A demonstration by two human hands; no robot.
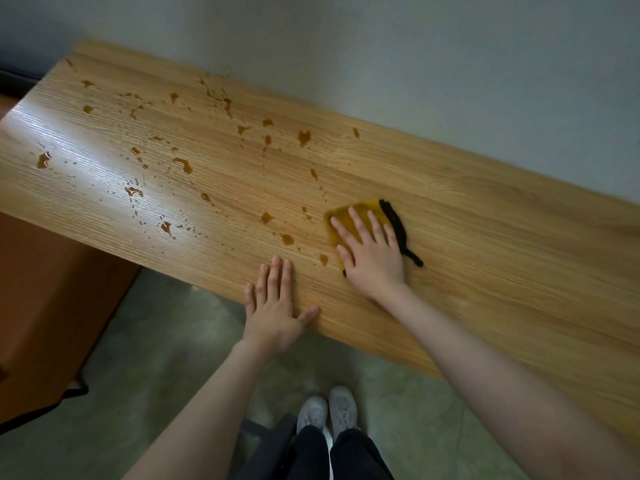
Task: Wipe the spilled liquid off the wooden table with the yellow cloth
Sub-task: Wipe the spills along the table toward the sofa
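Running diagonally across the view, the wooden table (450,209) has its far long edge against a pale wall (415,64) and its near long edge over the grey floor (156,341). Right of the cloth the wood is bare and dry as far as the frame's edge; to the left, amber drops and small puddles of spilled liquid (183,165) are scattered as far as the table's left end, a few of them just beside the cloth. An orange-brown cabinet (45,289) stands beside the table's left part.

Both forearms reach forward from the bottom of the view. The right hand (372,251) lies palm down on the yellow cloth (341,223), fingers straight and spread, pressing it flat on the table near the near edge. The cloth is folded small, with a black trim (398,226) showing along its right side past the little finger.

The left hand (273,306) rests palm down at the near edge, left of the cloth and apart from it, fingers straight and close together on the wood, thumb out along the edge. It holds nothing.

Two pale shoes (329,408) stand on the floor below.
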